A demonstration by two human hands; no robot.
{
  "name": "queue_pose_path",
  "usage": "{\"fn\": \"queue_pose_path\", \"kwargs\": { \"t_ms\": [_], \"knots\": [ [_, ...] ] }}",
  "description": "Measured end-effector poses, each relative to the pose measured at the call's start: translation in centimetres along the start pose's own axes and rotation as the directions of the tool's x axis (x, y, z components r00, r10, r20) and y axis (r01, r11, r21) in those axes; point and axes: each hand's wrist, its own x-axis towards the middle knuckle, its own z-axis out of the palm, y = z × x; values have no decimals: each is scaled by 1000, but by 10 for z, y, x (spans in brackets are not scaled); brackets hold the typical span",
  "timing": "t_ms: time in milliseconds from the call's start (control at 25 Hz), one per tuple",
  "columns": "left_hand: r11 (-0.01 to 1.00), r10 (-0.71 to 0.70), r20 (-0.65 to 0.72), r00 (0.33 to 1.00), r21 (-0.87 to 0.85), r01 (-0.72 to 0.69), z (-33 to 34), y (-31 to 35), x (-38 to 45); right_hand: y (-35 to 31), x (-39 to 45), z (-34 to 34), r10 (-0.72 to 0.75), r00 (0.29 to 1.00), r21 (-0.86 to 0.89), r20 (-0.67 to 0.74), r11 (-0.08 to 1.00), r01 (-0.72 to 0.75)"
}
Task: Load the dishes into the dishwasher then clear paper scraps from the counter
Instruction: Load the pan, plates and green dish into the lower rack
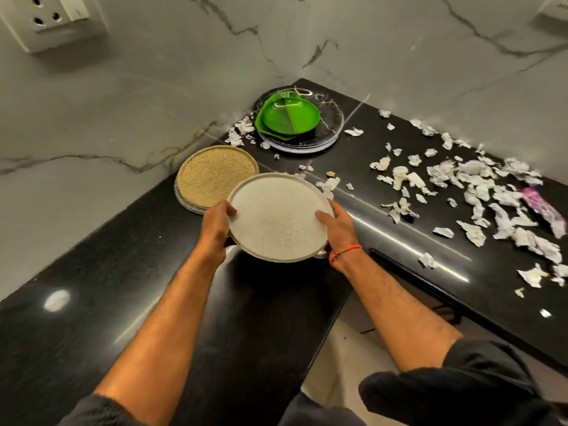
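Observation:
I hold a round speckled white plate (pixel 278 216) above the black counter (pixel 92 302), tilted slightly toward me. My left hand (pixel 216 224) grips its left rim and my right hand (pixel 338 229) grips its right rim. Another plate edge shows just beneath it. Behind it a tan speckled plate (pixel 212 173) lies on a short stack on the counter. In the corner, green leaf-shaped plates (pixel 287 116) rest on a dark glass plate (pixel 330 124). Several torn paper scraps (pixel 473 186) are scattered over the right part of the counter.
Marble walls (pixel 138 96) close the corner at left and back. A wall socket (pixel 52 20) sits at the top left. A purple wrapper (pixel 541 207) lies among the scraps. A dark handle bar (pixel 430 287) runs below the counter edge, with pale floor (pixel 335 364) underneath.

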Motion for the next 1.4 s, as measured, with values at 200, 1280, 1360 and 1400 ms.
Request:
{"fn": "queue_pose_path", "kwargs": {
  "t_ms": [200, 1280, 1360, 1400],
  "knots": [
    [980, 58, 186, 981, 179, -91, 93, -16, -36, -13, -37, -106, -104, 979, -7, -173, 995, 104],
    [309, -534, 687, 492, 701, -643, 501, -455, -468, 213, -434, -645, 372, 567, 566, -735, 797, 211],
    [256, -543, 653, 528, 728, -636, 537, -497, -464, 239, -423, -664, 360, 592, 542, -721, 825, 159],
    [219, -544, 639, 544, 734, -643, 553, -518, -460, 254, -416, -670, 371, 600, 536, -709, 836, 118]
  ]
}}
